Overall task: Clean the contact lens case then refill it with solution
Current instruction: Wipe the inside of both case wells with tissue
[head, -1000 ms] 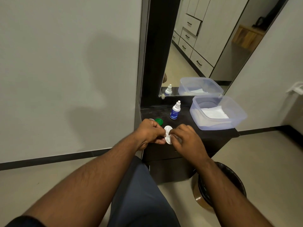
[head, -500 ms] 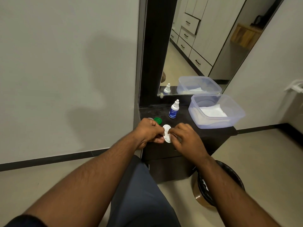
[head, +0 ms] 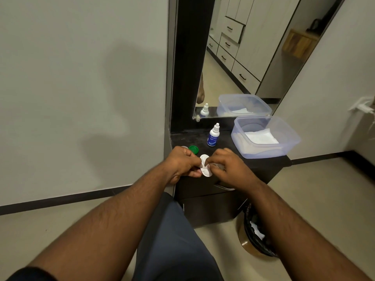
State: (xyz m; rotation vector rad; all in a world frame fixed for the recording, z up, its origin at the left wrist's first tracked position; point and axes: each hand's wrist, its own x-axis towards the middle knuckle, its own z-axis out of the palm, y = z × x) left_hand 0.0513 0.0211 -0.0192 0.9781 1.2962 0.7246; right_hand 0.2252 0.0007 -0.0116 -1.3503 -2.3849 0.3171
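My left hand (head: 181, 163) pinches the white contact lens case (head: 205, 166) by its left edge, just above the front of the dark dresser top (head: 188, 139). My right hand (head: 228, 168) has its fingers curled, with a fingertip pressed into the case's upper well; whether it holds a tissue I cannot tell. A green cap (head: 193, 149) lies on the dresser behind my left hand, with a paler cap partly hidden beside it. The small solution bottle (head: 212, 135), white with a blue label, stands upright farther back.
A clear plastic tub (head: 288, 136) with white tissues in it sits on the right of the dresser. A mirror (head: 239, 57) rises behind it. A black-lined bin (head: 255, 236) stands on the floor at the lower right. My knee in dark trousers is below the hands.
The right hand's fingertip has shifted slightly on the case. Both hands stay in about the same place over the dresser's front edge.
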